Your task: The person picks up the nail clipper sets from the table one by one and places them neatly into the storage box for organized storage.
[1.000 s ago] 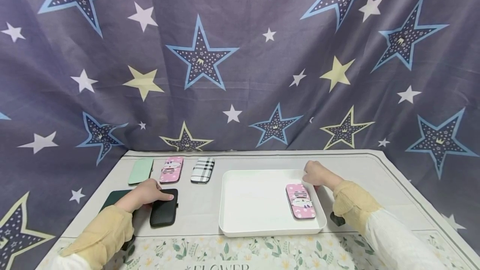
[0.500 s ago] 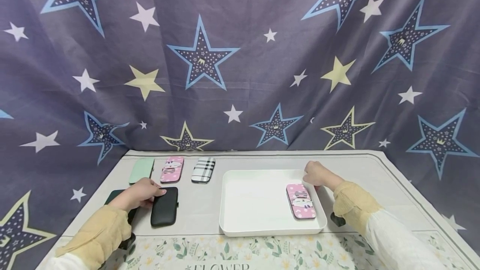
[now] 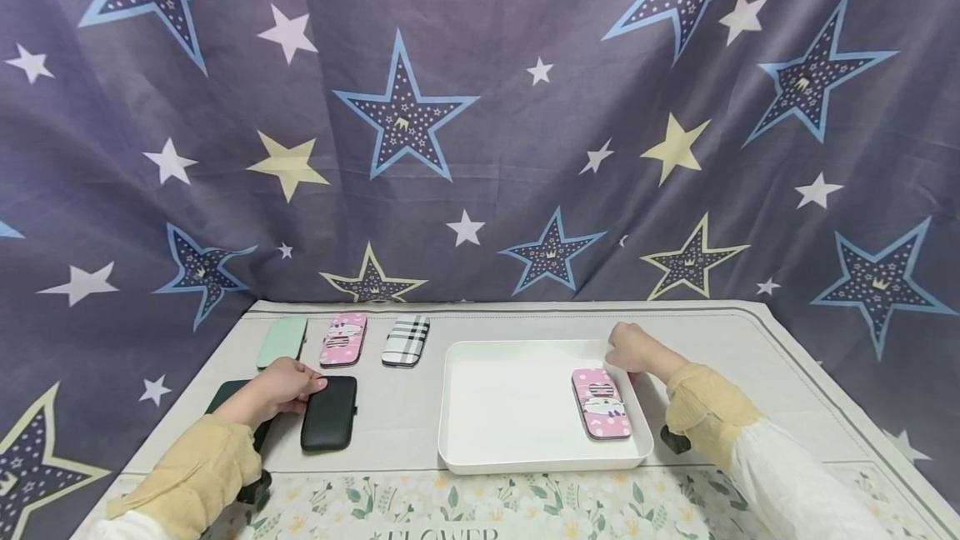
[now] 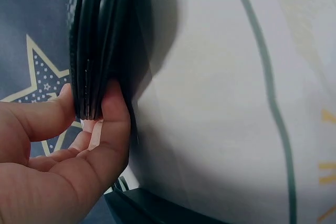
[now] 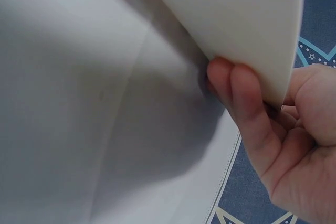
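My left hand (image 3: 273, 392) pinches a flat black rounded case (image 3: 330, 419) by its upper left part. In the left wrist view the case (image 4: 100, 30) stands between thumb and fingers, its layered edge facing the camera. My right hand (image 3: 637, 348) grips the far right corner of a shallow white tray (image 3: 495, 415). The right wrist view shows fingertips (image 5: 245, 80) against the outside of the tray wall (image 5: 247, 19). A pink case with a cartoon figure (image 3: 602, 403) lies inside the tray at its right side.
Along the table's back left lie a mint green case (image 3: 282, 342), another pink case (image 3: 343, 339) and a plaid case (image 3: 406, 340). A dark green case (image 3: 228, 394) is partly hidden under my left forearm. A starry curtain (image 3: 480, 148) rises behind the table.
My left thumb has drawn back leftward from over the black case to its upper left corner. The case has barely shifted. My right hand and the tray stay put.
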Available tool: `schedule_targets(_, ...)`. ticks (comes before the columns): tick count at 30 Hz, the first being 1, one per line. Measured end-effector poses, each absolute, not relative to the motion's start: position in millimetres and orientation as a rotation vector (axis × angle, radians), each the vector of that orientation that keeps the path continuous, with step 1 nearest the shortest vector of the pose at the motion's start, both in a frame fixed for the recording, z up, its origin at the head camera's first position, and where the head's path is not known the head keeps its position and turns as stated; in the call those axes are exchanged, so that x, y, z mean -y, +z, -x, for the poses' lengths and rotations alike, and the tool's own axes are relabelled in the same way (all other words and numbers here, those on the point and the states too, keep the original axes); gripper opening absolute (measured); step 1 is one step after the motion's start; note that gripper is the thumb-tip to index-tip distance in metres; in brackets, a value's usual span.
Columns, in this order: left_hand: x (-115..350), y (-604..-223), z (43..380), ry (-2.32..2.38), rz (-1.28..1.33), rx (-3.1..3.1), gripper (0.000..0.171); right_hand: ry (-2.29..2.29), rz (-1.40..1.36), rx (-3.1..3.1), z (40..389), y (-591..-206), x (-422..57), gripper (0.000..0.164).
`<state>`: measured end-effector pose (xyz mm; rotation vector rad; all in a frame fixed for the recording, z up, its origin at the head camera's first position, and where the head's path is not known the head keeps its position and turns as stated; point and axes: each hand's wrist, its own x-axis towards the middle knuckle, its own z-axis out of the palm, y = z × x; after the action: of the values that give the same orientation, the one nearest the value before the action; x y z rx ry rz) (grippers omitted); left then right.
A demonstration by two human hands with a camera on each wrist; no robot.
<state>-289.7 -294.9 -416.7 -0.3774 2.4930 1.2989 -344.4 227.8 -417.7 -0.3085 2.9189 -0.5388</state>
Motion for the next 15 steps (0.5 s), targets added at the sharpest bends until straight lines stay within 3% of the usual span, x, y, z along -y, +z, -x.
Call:
schedule_targets(8,294.4,-416.6,289.5,1.364,0.379,-2.463,0.022,-0.561,0.308,-2.922,343.2,-417.4,-228.7,0.021)
schedule_targets(15,297.0,-416.6,290.8,1.429,0.368,-2.390,0.035,-0.562,0.313,-2.912,343.3,-416.8,-228.7,0.022)
